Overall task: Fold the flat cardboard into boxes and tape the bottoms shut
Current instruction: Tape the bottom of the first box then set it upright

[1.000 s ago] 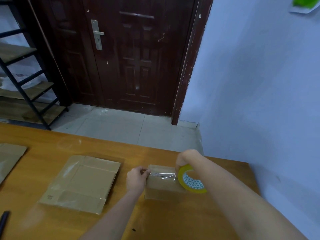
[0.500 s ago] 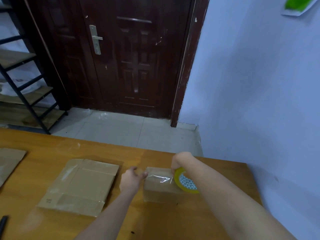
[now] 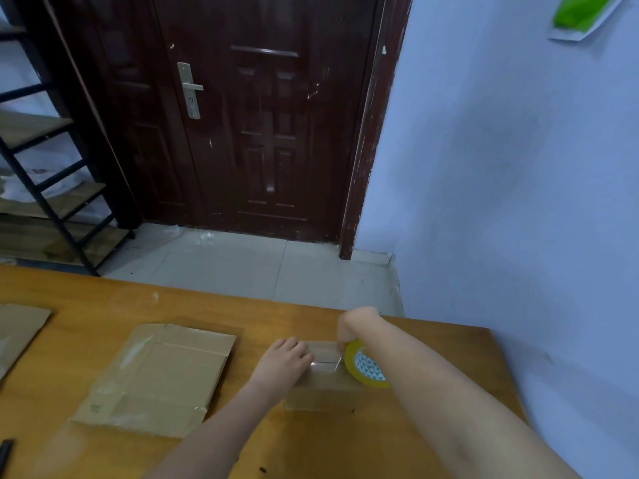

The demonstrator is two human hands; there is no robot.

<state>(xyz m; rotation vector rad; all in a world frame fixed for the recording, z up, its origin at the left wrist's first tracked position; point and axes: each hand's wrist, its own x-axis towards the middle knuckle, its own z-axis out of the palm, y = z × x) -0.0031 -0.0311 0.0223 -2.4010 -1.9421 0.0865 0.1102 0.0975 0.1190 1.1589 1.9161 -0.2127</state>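
Observation:
A small folded cardboard box (image 3: pixel 321 392) stands on the wooden table (image 3: pixel 103 299) near its right end. My left hand (image 3: pixel 281 363) lies flat on the box's top left part, fingers pressing down on a strip of clear tape (image 3: pixel 325 364). Over the box's right edge, my right hand (image 3: pixel 356 324) grips a yellow tape roll (image 3: pixel 363 366); the strip runs from the roll to my left fingers. A flattened taped cardboard (image 3: pixel 155 375) lies left of the box.
Another flat cardboard piece (image 3: pixel 17 333) reaches in at the left edge. A dark object (image 3: pixel 5 452) lies at the table's bottom left. Beyond the table are a tiled floor, a dark wooden door (image 3: pixel 242 115), a metal shelf rack (image 3: pixel 41 167) and a blue wall.
My left hand has moved right onto the box top and now presses the tape down. The roll has come left, so the stretched tape is shorter.

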